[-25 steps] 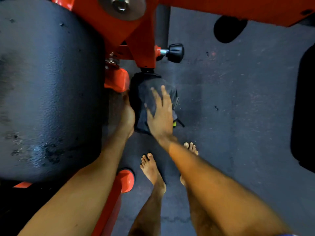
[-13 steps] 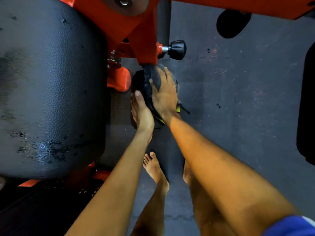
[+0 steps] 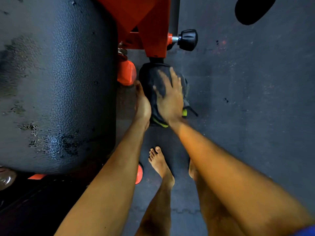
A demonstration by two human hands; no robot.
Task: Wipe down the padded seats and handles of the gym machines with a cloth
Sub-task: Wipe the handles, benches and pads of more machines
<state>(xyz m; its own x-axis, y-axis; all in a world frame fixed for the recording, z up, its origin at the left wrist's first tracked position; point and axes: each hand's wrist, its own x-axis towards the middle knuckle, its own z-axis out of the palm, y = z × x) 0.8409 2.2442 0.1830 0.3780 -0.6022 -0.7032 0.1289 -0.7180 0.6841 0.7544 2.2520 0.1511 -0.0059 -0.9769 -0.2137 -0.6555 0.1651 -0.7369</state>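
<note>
2 hands work 1 small pad [image 3: 150, 77]: right hand [image 3: 170, 101] flat, fingers spread on 1 dark cloth [image 3: 185, 89]; left hand [image 3: 142, 106] cups its left side, fingers together.

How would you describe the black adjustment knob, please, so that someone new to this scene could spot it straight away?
Start at the orange machine frame beside the large black textured pad. On the frame's right side, a short threaded metal pin sticks out sideways and ends in the black adjustment knob, above the small pad under the cloth. It alone is a small, hard, fluted, glossy knob; its black neighbours are padded.
</note>
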